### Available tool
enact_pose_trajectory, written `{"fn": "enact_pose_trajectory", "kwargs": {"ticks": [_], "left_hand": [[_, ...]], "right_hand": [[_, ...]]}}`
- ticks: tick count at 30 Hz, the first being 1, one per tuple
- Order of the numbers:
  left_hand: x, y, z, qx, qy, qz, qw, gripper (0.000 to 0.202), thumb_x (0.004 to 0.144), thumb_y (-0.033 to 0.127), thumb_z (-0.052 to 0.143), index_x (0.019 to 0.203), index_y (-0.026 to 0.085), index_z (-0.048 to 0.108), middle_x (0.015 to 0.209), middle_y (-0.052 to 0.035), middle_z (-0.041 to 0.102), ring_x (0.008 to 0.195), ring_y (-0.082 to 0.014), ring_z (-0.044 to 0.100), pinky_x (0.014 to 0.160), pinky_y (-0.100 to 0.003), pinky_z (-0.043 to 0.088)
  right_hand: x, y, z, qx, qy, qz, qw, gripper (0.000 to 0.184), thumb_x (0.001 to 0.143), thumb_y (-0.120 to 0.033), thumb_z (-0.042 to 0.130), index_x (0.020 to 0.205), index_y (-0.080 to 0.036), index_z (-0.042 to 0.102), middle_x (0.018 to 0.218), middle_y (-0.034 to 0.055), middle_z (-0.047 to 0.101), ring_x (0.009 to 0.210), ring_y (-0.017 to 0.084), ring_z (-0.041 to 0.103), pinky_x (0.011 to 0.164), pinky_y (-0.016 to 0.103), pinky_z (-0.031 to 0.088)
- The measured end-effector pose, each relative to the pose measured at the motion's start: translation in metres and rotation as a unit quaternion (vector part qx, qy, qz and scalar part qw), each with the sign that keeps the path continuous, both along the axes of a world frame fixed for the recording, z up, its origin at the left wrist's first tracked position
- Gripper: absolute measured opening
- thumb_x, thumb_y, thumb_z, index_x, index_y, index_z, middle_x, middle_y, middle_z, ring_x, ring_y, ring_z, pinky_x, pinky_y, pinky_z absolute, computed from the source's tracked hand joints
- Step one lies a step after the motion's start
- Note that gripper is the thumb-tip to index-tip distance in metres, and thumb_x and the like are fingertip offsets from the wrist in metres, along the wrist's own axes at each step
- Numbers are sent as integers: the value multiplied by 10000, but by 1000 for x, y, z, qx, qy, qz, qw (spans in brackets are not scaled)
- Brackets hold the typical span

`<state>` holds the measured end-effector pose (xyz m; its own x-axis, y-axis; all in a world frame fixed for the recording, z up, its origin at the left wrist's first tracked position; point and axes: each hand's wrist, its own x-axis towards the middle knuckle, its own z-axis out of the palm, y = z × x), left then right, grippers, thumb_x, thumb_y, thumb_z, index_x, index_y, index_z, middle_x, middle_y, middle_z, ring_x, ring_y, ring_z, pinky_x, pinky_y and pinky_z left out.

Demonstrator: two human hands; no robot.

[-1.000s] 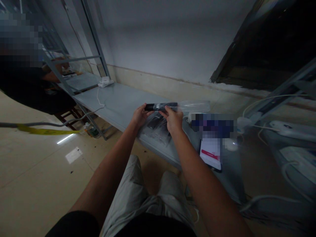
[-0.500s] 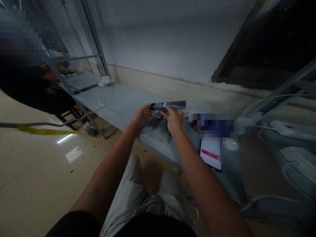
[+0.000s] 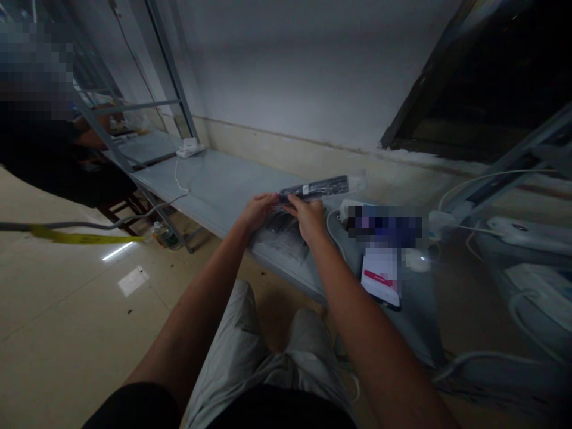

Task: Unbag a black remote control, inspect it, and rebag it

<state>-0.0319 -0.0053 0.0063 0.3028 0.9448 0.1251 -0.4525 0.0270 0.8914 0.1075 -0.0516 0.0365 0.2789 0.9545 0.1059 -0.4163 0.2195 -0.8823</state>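
A bagged tube [image 3: 319, 187] sits above a pile of bags [image 3: 281, 235] on the table [image 3: 214, 185], left of a booklet [image 3: 381, 274].

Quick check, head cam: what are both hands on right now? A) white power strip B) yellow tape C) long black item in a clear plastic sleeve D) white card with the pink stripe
C: the left hand and right hand both pinch the near end of the long black item in a clear plastic sleeve, held above the grey table.

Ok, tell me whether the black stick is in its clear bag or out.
In. The black stick lies inside the clear bag, whose film reaches past its far end; both hands, left and right, hold the near end.
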Motion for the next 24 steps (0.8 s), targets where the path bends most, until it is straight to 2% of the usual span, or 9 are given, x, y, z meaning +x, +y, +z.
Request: {"fn": "enact_pose_trajectory", "kwargs": {"ticks": [6,11,14,17,20,22,24], "left_hand": [[1,0,3,-12,-41,12,999,94,758,186,680,693,174,614,778,-27,691,797,-151,651,857,-306,480],[-1,-1,9,-51,-60,8,997,55,749,184,633,702,176,607,857,-62,722,887,-191,665,922,-354,478],[-2,-3,10,-64,-63,7,996,49,753,198,619,717,167,631,885,-78,732,911,-202,671,932,-362,474],[-4,-3,10,-82,-84,-2,993,80,764,222,604,705,172,626,844,-77,732,928,-216,684,922,-372,480],[-9,3,8,-116,-107,28,987,156,778,271,606,651,193,559,651,-25,654,757,-185,679,834,-352,506],[-12,8,6,-130,-122,81,981,235,788,296,610,607,207,490,514,29,523,570,-130,593,736,-300,507],[-14,11,4,-132,-131,124,975,289,792,315,621,588,215,442,459,55,423,484,-101,506,665,-259,491]], "right_hand": [[-1,1,-2,-2,-5,11,1000,169,688,-141,754,816,-162,644,767,-10,714,697,135,699,659,292,643],[7,4,2,9,54,15,998,215,754,-247,749,873,-175,586,829,2,703,742,155,714,731,393,654],[14,8,5,-7,95,-39,995,199,814,-281,684,920,-208,533,838,-28,671,761,146,711,757,414,648],[20,12,9,-27,143,-89,985,159,856,-250,607,957,-236,485,831,-54,653,763,136,705,763,411,643],[24,12,11,-33,156,-97,982,128,869,-232,563,960,-240,474,795,-57,657,737,151,705,722,417,642],[25,11,11,-35,133,-93,986,96,875,-243,545,956,-233,494,776,-42,670,711,163,706,683,400,637],[25,11,8,-38,97,-77,992,88,876,-283,543,938,-224,525,764,-23,686,674,168,700,643,369,625]]}}
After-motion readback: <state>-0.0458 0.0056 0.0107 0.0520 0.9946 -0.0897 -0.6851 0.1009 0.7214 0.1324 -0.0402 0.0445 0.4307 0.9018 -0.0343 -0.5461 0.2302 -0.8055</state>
